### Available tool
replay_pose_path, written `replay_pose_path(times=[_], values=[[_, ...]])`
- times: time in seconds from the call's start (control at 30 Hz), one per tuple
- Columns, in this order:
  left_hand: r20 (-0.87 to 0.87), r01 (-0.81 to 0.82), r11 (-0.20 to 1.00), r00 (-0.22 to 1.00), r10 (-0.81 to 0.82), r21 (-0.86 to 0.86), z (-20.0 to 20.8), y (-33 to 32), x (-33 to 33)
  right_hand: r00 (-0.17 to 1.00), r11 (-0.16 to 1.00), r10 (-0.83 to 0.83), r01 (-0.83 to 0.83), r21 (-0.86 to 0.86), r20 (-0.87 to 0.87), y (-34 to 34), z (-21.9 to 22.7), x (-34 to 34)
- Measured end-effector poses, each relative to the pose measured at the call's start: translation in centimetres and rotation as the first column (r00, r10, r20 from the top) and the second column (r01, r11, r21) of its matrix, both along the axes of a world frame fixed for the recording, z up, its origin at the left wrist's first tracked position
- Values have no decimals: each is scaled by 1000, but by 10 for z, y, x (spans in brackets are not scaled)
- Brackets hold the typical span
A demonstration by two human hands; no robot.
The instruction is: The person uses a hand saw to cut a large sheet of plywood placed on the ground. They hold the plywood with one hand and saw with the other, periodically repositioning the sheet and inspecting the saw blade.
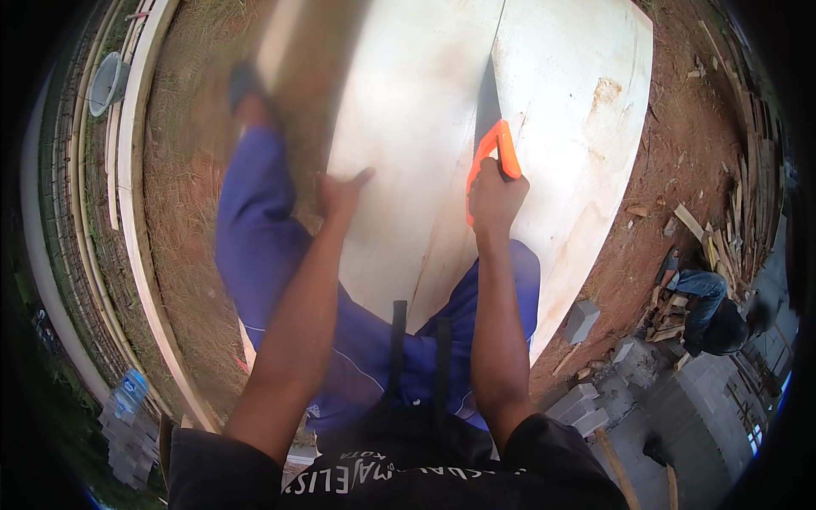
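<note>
My right hand [497,197] is closed round the orange handle of a hand saw [507,149]. Its dark blade lies along a thin dark line that runs up the pale plywood sheet [408,110]. Below the saw, another line continues toward my legs. My left hand [340,194] grips the sheet's left edge, thumb on top and the other fingers largely hidden. My blue-trousered legs [263,195] are spread, the right knee against the sheet and the left foot out on the ground to the left.
A long timber beam [140,204] runs down the left, with a grey bucket [108,83] and a blue plastic bottle [130,393] beyond it. At right, another person [710,310] is low beside scrap wood [722,242]. Concrete blocks [582,321] lie near the sheet's lower right.
</note>
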State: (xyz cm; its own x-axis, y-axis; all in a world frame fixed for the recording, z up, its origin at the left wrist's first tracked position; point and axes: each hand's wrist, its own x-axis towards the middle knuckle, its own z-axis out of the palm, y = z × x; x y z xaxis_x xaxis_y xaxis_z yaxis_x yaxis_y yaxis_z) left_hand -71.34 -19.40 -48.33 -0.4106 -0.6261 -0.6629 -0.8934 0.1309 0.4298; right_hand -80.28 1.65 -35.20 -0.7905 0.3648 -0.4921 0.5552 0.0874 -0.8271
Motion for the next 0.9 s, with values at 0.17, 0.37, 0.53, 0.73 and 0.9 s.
replay_pose_path(times=[0.17, 0.37, 0.53, 0.73, 0.9], values=[[36, -31, 991, 999, 26, 131, 23, 0, -11, 995, 994, 95, -96, 56, 11, -4, -2, -50], [-5, 6, 999, 1000, -6, -45, 4, -7, -6, 1000, 999, -8, 7, -49, -24, 0, 75, 108], [-48, 28, 999, 998, -26, 35, 2, 4, -8, 998, 995, -63, 65, -69, 19, -1, -14, -68], [-45, -83, 990, 995, 89, 113, 18, -2, -6, 999, 1000, -22, 23, -21, 34, 9, 37, 75], [3, 5, 997, 1000, -5, -81, -15, -3, -3, 1000, 995, -25, 25, -93, 0, 14, 56, 95]])
